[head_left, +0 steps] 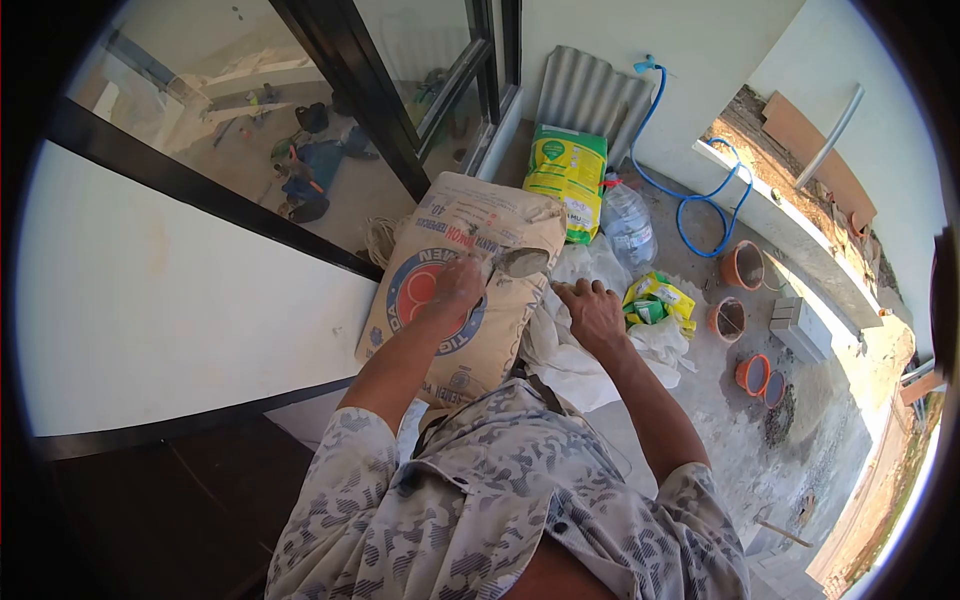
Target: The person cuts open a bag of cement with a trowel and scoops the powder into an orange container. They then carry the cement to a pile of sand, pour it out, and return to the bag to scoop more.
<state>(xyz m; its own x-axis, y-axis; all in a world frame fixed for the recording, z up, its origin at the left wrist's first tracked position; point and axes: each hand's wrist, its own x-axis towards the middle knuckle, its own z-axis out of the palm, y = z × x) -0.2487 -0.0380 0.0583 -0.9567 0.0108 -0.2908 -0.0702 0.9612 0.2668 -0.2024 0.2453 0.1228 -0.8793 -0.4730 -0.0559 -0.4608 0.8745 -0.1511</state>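
A large paper cement bag (440,350) with a red and blue round logo leans in front of me. A torn hole (525,262) in its upper right part shows grey powder inside. My left hand (460,282) is over the bag's printed front, left of the hole; its fingers are dusty and blurred, so their grip cannot be made out. Just beyond the bag's right edge is my right hand (597,312), its fingers curled and the index finger and thumb at that edge. Whatever it pinches is hidden. Crumpled white sacks (565,350) lie under and beside it.
Behind the bag stand a yellow-green sack (567,180), a large clear bottle (628,225) and a corrugated sheet (590,95). A blue hose (682,205) loops along the wall. Orange pots (742,266) and grey blocks (800,328) are to the right. A black-framed glass door (370,90) borders the left.
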